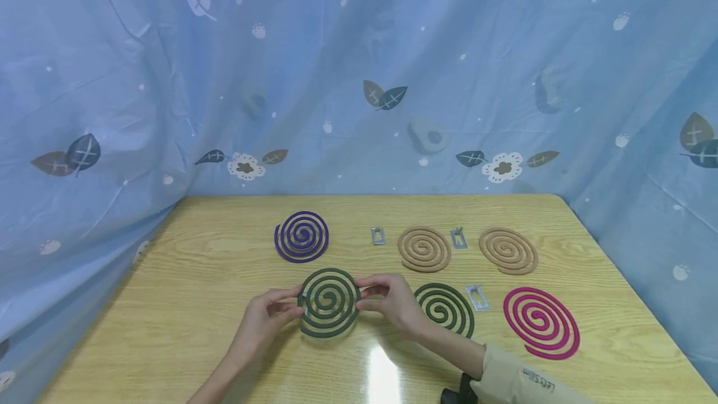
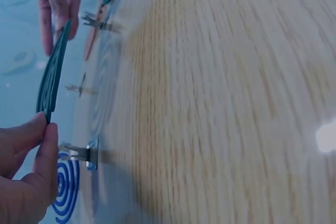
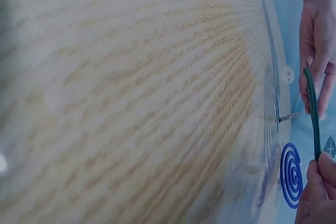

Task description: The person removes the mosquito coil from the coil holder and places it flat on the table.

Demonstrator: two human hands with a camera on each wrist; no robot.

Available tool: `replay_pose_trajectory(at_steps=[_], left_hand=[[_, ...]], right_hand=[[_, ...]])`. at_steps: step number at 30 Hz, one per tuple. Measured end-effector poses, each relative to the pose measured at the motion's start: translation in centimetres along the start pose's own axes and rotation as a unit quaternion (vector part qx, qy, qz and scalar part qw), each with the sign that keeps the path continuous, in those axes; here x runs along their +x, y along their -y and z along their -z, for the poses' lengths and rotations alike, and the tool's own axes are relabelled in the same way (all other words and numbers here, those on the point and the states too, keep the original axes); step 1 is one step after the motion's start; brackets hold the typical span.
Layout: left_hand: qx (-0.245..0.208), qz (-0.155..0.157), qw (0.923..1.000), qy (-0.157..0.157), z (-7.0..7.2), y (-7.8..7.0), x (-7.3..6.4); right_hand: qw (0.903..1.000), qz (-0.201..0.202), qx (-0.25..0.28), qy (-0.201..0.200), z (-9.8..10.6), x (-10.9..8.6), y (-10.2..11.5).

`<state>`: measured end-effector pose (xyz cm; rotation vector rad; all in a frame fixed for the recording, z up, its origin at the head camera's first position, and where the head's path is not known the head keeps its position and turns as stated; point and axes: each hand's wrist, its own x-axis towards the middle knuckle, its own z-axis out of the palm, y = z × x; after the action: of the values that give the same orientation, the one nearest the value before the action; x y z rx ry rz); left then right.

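A dark green mosquito coil (image 1: pixel 330 302) is held up over the table between both hands, its flat face toward the head camera. My left hand (image 1: pixel 266 317) pinches its left rim between thumb and fingers. On the opposite rim, the thumb and fingers of my right hand (image 1: pixel 396 302) grip it. Both wrist views show the coil edge-on, slightly bent, with a hand at each end. Below it in the left wrist view, a small metal coil stand (image 2: pixel 86 153) rests on the tabletop near a blue-purple coil (image 2: pixel 66 188).
Behind the hands lies a purple coil (image 1: pixel 301 237). Toward the right are two tan coils (image 1: pixel 424 249), another green coil (image 1: pixel 444 310) partly behind my right forearm, and a magenta coil (image 1: pixel 541 323). Metal stands (image 1: pixel 378 235) lie among them. A blue curtain (image 1: pixel 348 48) borders the wooden table (image 1: pixel 185 304).
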<state>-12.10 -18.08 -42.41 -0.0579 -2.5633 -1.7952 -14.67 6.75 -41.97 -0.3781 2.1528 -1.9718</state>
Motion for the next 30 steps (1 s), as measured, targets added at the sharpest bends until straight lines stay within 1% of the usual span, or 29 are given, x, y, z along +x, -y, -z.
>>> replay_pose_trajectory(at_steps=[7,10,13,21,26,30], left_hand=[[0.012,0.004,0.9999,-0.003,-0.6,-0.1,-0.1],[0.013,0.010,0.9998,-0.006,-0.9,-0.2,-0.1],[0.015,0.009,0.9998,-0.008,-1.2,-0.1,0.0],[-0.002,0.000,0.9999,-0.012,-2.2,-0.2,0.2],[-0.014,0.007,0.9998,-0.009,-2.8,-0.2,0.3],[-0.019,0.009,0.9998,-0.002,-3.1,-0.2,0.3]], right_hand=[[0.9999,0.001,-0.010,-0.004,0.5,-0.2,0.0],[1.0000,0.002,-0.008,-0.002,0.9,-0.3,0.0],[1.0000,0.001,-0.006,-0.001,1.2,-0.5,-0.1],[0.9997,-0.004,-0.021,-0.013,2.1,-0.8,-0.2],[0.9992,-0.014,-0.035,-0.016,2.5,-1.0,-0.2],[0.9992,-0.022,-0.031,-0.014,2.8,-1.2,-0.2]])
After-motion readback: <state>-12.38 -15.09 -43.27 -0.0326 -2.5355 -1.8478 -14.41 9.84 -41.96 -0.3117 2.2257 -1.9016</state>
